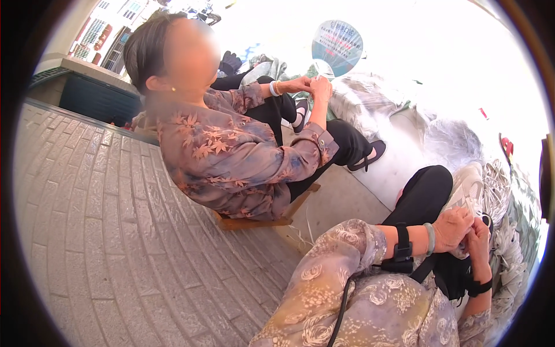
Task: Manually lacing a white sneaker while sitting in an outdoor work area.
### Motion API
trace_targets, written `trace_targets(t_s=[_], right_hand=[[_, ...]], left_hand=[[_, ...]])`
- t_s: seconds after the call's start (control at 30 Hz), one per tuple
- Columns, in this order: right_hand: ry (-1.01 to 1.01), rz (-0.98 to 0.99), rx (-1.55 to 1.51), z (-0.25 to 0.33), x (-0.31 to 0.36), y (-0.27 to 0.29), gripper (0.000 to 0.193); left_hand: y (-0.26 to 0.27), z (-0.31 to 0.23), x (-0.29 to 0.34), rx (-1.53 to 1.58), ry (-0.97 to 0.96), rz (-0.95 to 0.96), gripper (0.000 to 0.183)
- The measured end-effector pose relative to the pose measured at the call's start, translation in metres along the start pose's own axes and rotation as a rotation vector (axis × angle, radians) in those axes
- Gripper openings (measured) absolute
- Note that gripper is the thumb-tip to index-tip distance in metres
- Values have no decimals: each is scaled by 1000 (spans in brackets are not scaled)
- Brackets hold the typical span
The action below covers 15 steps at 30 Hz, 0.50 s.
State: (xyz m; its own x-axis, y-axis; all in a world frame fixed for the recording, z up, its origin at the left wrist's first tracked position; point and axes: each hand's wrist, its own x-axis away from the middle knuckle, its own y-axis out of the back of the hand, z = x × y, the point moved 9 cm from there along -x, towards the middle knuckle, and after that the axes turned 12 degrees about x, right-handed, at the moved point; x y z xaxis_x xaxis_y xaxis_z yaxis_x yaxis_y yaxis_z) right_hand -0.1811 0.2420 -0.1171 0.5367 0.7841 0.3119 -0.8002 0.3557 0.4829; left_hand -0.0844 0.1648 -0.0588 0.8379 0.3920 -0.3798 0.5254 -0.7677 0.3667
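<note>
My left hand (452, 227) and my right hand (479, 238) meet at the lower right, both closed on a piece of pale white netting (471, 191) that drapes over my black-trousered knee (429, 185). A green bangle and a black strap sit on my left wrist; another black strap wraps my right wrist. More of the netting (509, 231) piles to the right of my hands.
Another person in a leaf-print blouse (231, 156) sits on a low wooden stool (254, 221) to my left, both hands on pale netting (347, 98). A round blue fan (337, 46) stands behind. Grey brick paving (87, 231) fills the left.
</note>
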Motion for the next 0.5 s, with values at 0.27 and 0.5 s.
trace_targets(t_s=[0.27, 0.5], right_hand=[[-100, 100, -104, 7, -8, -20, 13], [-203, 57, -82, 4, 3, 0, 17]], left_hand=[[11, 16, 0, 20, 28, 48, 16], [-10, 20, -5, 42, 84, 75, 20]])
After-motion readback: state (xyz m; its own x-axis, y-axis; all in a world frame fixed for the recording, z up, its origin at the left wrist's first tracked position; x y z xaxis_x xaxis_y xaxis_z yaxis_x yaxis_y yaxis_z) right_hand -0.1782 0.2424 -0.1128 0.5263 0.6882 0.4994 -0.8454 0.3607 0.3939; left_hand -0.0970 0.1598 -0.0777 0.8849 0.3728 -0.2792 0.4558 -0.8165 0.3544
